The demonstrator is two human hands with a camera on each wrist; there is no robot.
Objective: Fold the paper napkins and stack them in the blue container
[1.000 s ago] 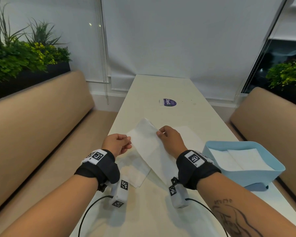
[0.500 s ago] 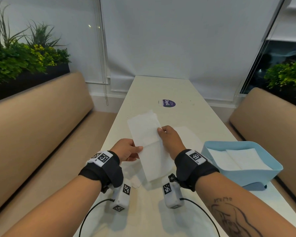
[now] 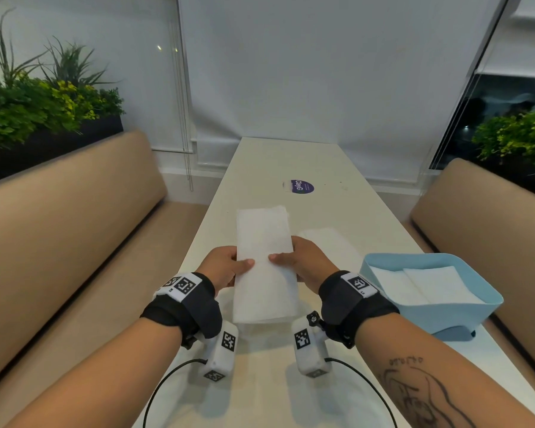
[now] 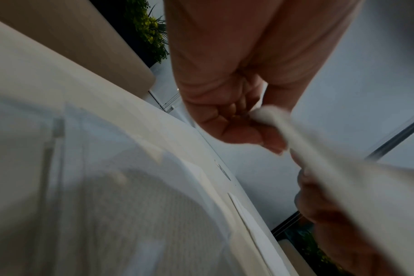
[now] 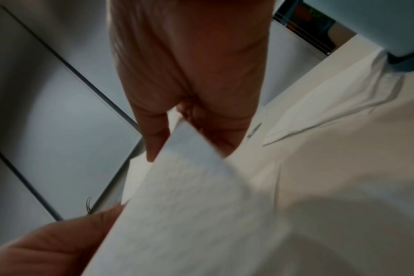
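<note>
Mid-fold. We found the napkin (image 3: 263,267) a long strip held above the worktop (image 3: 260,384), left hand (image 3: 223,268) and right hand (image 3: 308,262) each with fingers pinched on a long edge. We judged next: halve it, ends matched, then into the container (image 3: 445,316) at right, onto the folded napkins (image 3: 430,284). Sticker (image 3: 301,186) read "ClayG"; smaller print illegible.

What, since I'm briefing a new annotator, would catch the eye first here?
A long white napkin held up in the centre, pinched at its side edges by the left hand and right hand. Then the blue container at the right, with folded napkins already inside.
</note>
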